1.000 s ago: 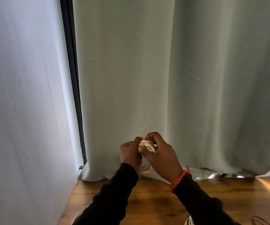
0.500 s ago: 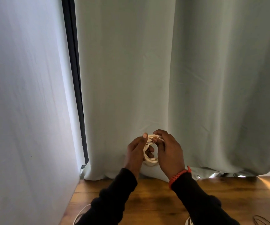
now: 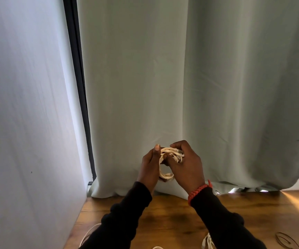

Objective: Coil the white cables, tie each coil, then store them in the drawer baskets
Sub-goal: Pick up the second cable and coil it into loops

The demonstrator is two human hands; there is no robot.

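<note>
Since half a second ago both hands have kept the small coil raised in front of the curtain, with the left thumb now standing straighter and the right fingers curled further over the top of the loops. Behind everything hangs a pale grey-green fabric curtain, beside a plain white wall on the left and a narrow black vertical frame strip between them. Below lies the brown wooden bench, well under the hands. Black sleeves cover both forearms, and a red braided bracelet circles the right wrist. The left hand has its grip clasped on the left side of the coiled white cable, thumb upright against the loops. The right hand has its grip clenched round the upper strands, pinching them near the top. The coil is held in the air between the two hands, clear of the bench. More loose white cable lies on the bench near the bottom edge, and a thin dark wire loop sits at the lower right.
</note>
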